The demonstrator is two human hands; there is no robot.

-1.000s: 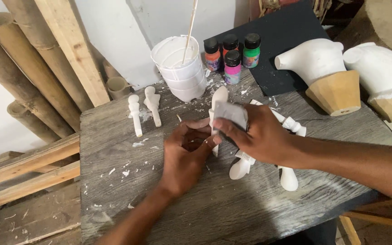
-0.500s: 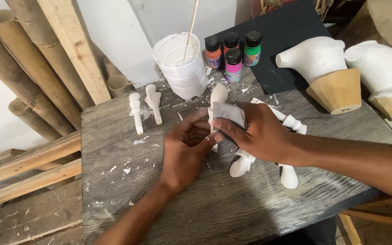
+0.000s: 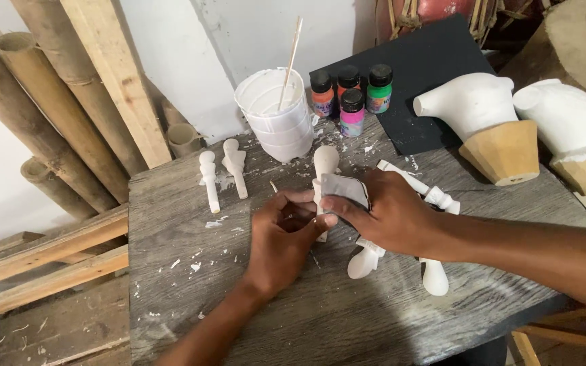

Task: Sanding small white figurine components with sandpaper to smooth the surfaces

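Grey wooden tabletop (image 3: 171,298), white flecks. Far edge: cups (image 3: 276,118), paint bottles (image 3: 350,95). Far-left: two pegs (image 3: 222,176). Far-right corner: busts (image 3: 490,125), possibly plaster.

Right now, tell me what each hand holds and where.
Left hand grips the white figurine by its lower part; right hand presses grey sandpaper around its middle.

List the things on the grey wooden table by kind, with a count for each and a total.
Small white plaster figures: 6 (one held, two at left, three under the right arm)
Small paint bottles with black caps: 4
White plastic cup stack holding a stick: 1
Grey sanding sheet: 1
Total: 12
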